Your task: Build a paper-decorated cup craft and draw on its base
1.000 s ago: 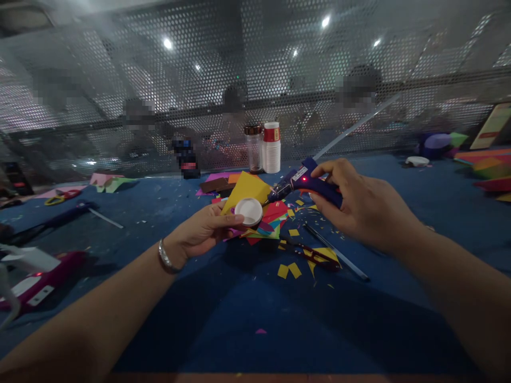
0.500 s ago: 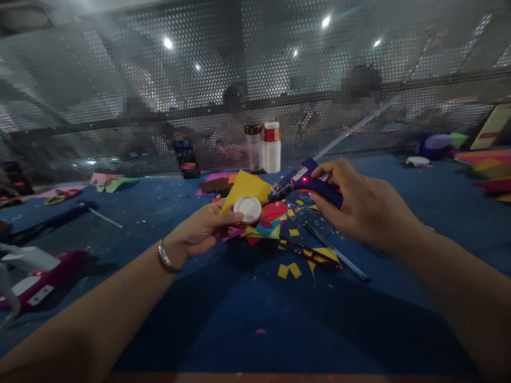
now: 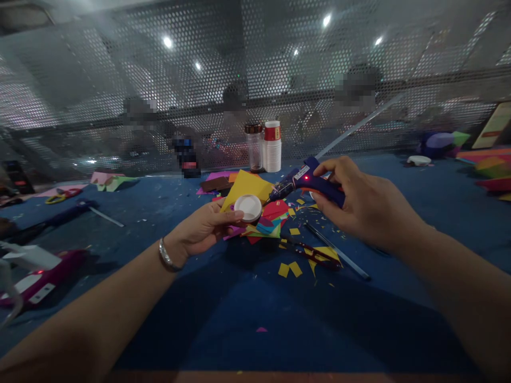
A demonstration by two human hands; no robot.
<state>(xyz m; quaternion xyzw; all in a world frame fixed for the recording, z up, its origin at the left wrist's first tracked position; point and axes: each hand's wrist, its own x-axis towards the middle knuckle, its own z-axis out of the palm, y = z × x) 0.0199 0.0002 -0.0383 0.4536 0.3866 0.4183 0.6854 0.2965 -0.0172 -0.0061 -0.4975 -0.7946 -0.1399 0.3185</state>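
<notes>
White and round, a rimmed disc is pinched between the thumb and fingers of the left hand. Yellow paper shows just behind it; I cannot tell whether the same fingers grip that too. The right hand, apart from the left, is wrapped around a blue glue gun whose nozzle points toward the disc; whether they touch is unclear. Coloured paper scraps lie on the table between the hands, with scissors and a pen nearer the right. Beyond both hands stand a clear bottle and stacked cups.
</notes>
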